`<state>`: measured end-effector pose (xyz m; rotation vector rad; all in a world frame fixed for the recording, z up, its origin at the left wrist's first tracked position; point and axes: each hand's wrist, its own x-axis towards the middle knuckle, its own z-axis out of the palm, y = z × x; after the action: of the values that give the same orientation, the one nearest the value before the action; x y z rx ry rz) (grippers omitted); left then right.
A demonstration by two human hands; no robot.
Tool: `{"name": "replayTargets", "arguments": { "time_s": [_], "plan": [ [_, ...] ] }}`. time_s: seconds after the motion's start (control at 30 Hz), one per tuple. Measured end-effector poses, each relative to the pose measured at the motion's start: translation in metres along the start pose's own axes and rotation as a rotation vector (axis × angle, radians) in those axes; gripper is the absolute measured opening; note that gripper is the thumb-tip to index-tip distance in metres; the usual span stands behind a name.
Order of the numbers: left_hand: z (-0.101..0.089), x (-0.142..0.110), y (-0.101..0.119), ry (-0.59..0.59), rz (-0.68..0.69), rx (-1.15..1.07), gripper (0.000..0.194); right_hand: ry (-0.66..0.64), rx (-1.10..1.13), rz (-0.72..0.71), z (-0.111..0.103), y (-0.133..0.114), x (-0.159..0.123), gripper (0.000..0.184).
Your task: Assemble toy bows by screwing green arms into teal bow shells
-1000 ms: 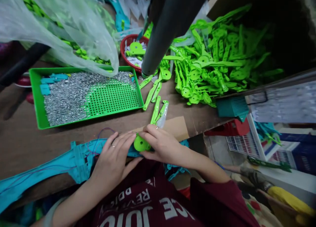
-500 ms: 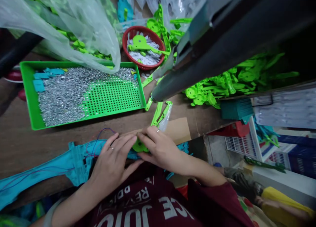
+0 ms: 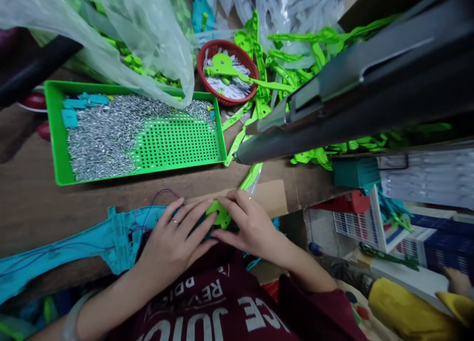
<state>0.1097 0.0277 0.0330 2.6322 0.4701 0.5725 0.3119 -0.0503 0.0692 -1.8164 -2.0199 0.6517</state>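
My left hand (image 3: 174,239) and my right hand (image 3: 249,226) meet at the near edge of the wooden table (image 3: 33,207). Between them sits a green plastic part (image 3: 221,213) with a round disc end and a long arm that runs away from me. My right fingers curl over the disc. My left fingers lie stretched and together, their tips pressed against the part from the left; there is a ring on one finger. A teal plastic strip (image 3: 74,244) with thin red and blue wires lies under my left hand.
A green perforated tray (image 3: 55,133) holds a heap of small silver metal pieces. Behind it are a red basket (image 3: 207,59), a clear plastic bag (image 3: 122,39) and a pile of green parts (image 3: 296,69). A dark machine arm (image 3: 351,104) overhangs the right.
The view has shifted, and the dark machine arm now reaches across from the right. My hands have stayed on the green part, with the fingers closing in over its disc.
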Motion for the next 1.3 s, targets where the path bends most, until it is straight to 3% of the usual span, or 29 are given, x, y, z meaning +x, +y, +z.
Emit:
{"name": "replayTargets", "arguments": {
  "time_s": [0.1,0.27,0.33,0.43,0.53,0.6,0.7,0.8,0.9,1.03,1.13,1.3],
  "plan": [
    [0.001,0.000,0.003,0.001,0.049,0.033,0.033,-0.002,0.061,-0.012,-0.001,0.005,-0.008,0.053],
    [0.001,-0.002,0.007,-0.096,0.106,0.130,0.036,0.210,0.095,-0.122,0.013,0.016,-0.024,0.058],
    [0.002,-0.002,0.007,-0.077,0.109,0.143,0.035,0.397,0.208,0.066,0.015,0.026,-0.026,0.051],
    [0.006,-0.002,0.004,-0.019,0.133,0.129,0.033,0.613,0.534,0.561,0.009,0.048,-0.016,0.046],
    [0.010,-0.005,0.000,0.000,0.175,0.123,0.034,0.578,0.966,0.740,-0.007,0.068,0.003,0.052],
    [0.010,-0.008,-0.002,0.010,0.200,0.110,0.035,0.499,1.182,0.750,-0.017,0.074,0.014,0.044],
    [0.005,-0.010,-0.001,0.028,0.191,0.068,0.034,0.459,1.307,0.710,-0.026,0.075,0.021,0.037],
    [-0.001,0.000,0.008,0.031,0.068,-0.035,0.029,0.530,1.290,0.656,-0.024,0.072,0.020,0.036],
    [0.003,0.026,0.016,0.028,-0.130,-0.165,0.036,0.526,1.276,0.625,-0.021,0.072,0.018,0.035],
    [0.020,0.059,0.018,-0.103,-0.280,-0.263,0.031,0.490,1.213,0.608,-0.021,0.073,0.019,0.032],
    [0.029,0.066,0.016,-0.155,-0.348,-0.320,0.025,0.504,1.176,0.608,-0.024,0.070,0.020,0.030],
    [0.027,0.065,0.013,-0.184,-0.405,-0.319,0.022,0.588,1.092,0.628,-0.020,0.070,0.027,0.028]
  ]
}}
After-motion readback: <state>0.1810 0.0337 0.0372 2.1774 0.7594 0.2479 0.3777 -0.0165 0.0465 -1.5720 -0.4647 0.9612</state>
